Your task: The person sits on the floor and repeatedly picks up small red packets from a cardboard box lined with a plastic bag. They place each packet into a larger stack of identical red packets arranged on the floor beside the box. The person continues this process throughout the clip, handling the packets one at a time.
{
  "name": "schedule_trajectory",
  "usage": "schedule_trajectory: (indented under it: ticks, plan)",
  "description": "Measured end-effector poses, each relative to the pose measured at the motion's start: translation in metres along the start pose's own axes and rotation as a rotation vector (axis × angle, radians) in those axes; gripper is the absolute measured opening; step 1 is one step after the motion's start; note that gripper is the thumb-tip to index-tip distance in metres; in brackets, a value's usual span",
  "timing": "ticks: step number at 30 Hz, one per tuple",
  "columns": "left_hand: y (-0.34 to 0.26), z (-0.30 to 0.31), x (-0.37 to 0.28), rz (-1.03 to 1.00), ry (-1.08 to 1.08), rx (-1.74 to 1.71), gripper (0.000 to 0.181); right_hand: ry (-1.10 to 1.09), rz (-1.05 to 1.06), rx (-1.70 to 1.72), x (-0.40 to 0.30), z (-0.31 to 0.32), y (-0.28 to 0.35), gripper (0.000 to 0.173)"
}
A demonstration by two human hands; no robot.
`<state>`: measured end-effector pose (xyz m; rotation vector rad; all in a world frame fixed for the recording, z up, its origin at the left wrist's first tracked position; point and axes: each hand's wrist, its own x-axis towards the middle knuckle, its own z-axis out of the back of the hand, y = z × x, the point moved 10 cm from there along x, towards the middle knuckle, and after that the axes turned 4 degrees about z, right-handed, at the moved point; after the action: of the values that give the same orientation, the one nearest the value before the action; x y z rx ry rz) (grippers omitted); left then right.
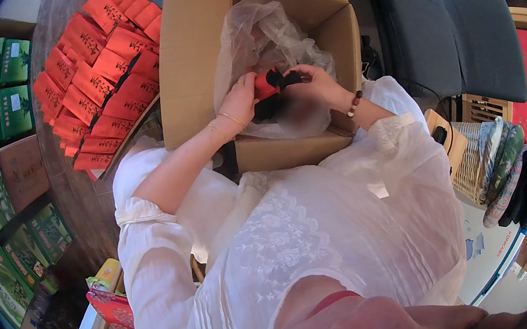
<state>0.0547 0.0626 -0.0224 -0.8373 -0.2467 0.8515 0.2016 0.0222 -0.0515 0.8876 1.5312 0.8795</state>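
A cardboard box [198, 63] with its flaps spread stands before me, lined with a clear plastic bag [269, 19]. Over it, my left hand [241, 98] is closed around a small red packet [265, 84] whose right end shows black. My right hand [317, 83] pinches a dark piece [293, 78] at that end of the packet; whether it is part of the packet or its contents, I cannot tell. Dark stuff and a blurred patch lie below the hands inside the bag.
Many red packets [93, 84] with black writing are stacked in rows at the left. Green boxes [16, 109] line the far left. A dark padded seat [424, 23] is at the right, above a wicker basket [466, 157] with folded cloths [505, 157].
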Motion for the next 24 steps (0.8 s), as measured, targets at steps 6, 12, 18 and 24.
schedule_trajectory:
  ticks: [6,12,18,24]
  plan:
    - [-0.002,-0.012,-0.001,-0.019,0.056,0.16,0.049,-0.093,-0.014,-0.036,-0.022,-0.001,0.039,0.03]
    - [0.0,-0.02,0.001,-0.016,0.099,0.2,0.052,-0.107,0.064,-0.06,-0.015,-0.001,0.037,0.025]
    - [0.003,-0.025,0.003,0.002,0.117,0.235,0.055,-0.073,-0.004,-0.078,-0.014,0.001,0.031,0.022]
    - [0.005,-0.026,0.004,-0.005,0.102,0.247,0.056,-0.077,0.004,-0.148,-0.015,0.003,0.036,0.025]
